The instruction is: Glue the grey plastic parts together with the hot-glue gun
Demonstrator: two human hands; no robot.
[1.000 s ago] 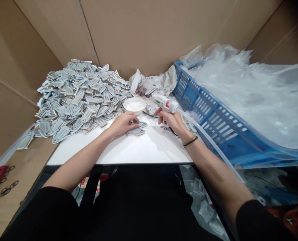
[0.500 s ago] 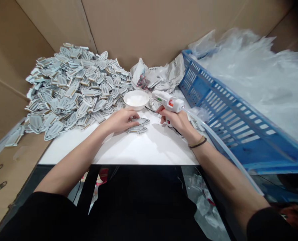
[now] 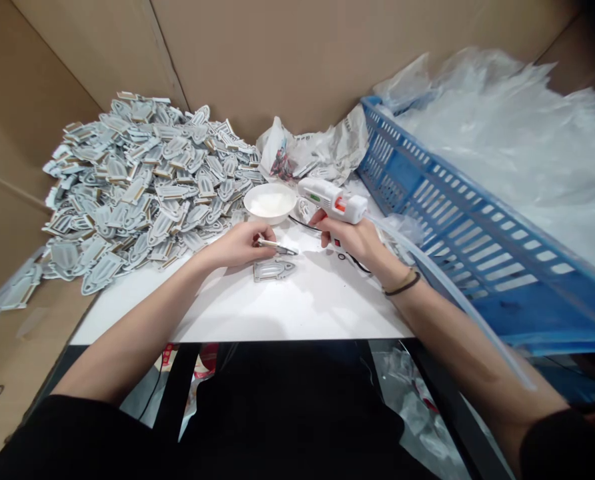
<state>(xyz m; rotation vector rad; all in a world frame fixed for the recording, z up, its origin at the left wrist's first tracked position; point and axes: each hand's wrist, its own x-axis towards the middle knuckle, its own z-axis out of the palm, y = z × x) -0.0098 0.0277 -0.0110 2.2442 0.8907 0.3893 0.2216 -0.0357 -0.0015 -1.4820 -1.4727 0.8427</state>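
My left hand (image 3: 247, 244) pinches a flat, grey, pointed plastic piece (image 3: 283, 249), tilted so that its thin edge shows. Just below it, a second grey plastic piece (image 3: 273, 270) of the same shape lies flat on the white table (image 3: 297, 313). In my right hand (image 3: 350, 237) is a white hot glue gun (image 3: 327, 197), its nozzle end pointing left toward the bowl. A long translucent glue stick (image 3: 442, 283) trails from the gun's back over my right forearm. Beyond my hands stands a white bowl (image 3: 270, 203) with whitish contents I cannot make out.
A large heap of similar grey pieces (image 3: 142, 180) covers the table's left and back. Crumpled plastic bags (image 3: 322, 150) lie behind the bowl. On the right, a blue crate (image 3: 442, 200) holds clear plastic bags (image 3: 507, 147). Cardboard walls (image 3: 277, 60) close off the back.
My left hand has picked up and tilted one of the two grey plastic pieces that lay side by side. My right hand keeps the glue gun in nearly the same place.
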